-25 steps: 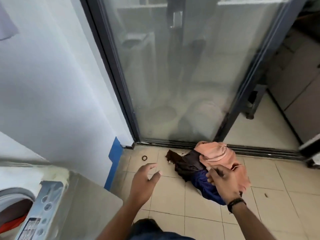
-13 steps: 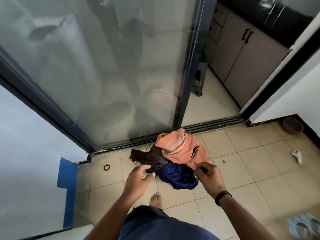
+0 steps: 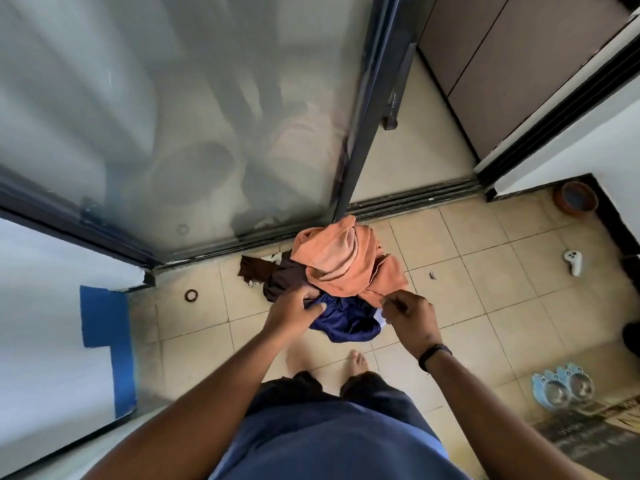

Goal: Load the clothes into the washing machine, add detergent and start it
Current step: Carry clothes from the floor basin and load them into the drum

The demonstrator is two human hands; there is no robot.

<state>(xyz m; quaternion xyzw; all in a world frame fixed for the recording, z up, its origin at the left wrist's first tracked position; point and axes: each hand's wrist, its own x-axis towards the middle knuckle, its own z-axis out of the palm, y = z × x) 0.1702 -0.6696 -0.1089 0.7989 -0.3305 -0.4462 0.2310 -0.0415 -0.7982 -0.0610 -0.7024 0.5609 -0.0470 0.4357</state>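
Pile of clothes (image 3: 341, 282) on the tiled floor (image 3: 485, 289) beside the sliding glass door (image 3: 166, 109). Your left hand (image 3: 294, 311) presses curled fingers into the blue garment (image 3: 341, 322); your right hand (image 3: 410, 315) pinches the orange cloth (image 3: 341, 261). Soft, light, likely to trail: gather from beneath.

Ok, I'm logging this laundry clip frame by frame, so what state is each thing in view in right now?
Clothes pile: heaped on the tiled floor by the door track, not yet loaded.
Left hand: fingers pressed into the dark clothes, grip closing.
Right hand: pinching the orange cloth's edge.
Glass sliding door: slid partly open.
Twin pet bowls: upright on the floor.
Brown bowl: upright in the corner.
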